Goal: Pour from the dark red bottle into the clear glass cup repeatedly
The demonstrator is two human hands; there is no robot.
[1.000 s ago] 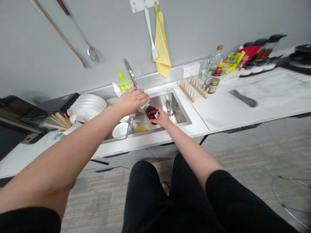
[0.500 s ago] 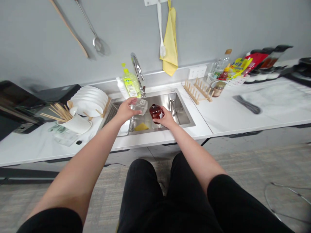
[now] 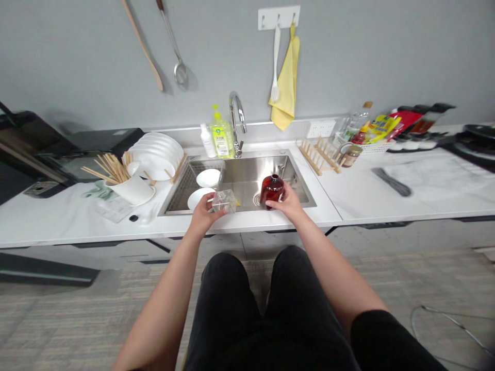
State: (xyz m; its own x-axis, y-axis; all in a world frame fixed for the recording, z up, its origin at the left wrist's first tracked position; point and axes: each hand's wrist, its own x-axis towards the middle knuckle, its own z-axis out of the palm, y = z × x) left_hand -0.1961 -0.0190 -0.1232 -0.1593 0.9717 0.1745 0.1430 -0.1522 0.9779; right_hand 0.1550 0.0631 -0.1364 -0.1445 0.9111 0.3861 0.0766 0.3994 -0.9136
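My left hand (image 3: 203,215) is closed around a small clear square lid or container (image 3: 224,201), held over the front edge of the steel sink (image 3: 247,178). A dark red bottle (image 3: 271,189) stands upright in my right hand (image 3: 289,203), which grips it over the sink's front right part. The bottle's top is uncovered. Two white bowls (image 3: 204,186) lie in the wire rack at the sink's left side. The tap (image 3: 235,116) stands behind the basin.
Left of the sink are stacked white plates (image 3: 157,154) and a white holder of chopsticks (image 3: 129,185). A yellow soap bottle (image 3: 219,136) stands by the tap. Right of the sink are a wooden rack (image 3: 319,153), jars and packets (image 3: 363,134), and a dark cable (image 3: 392,181).
My left hand pulled back from the tap area to the sink's front edge, holding the clear piece. The red bottle went from tilted to upright and moved nearer me.
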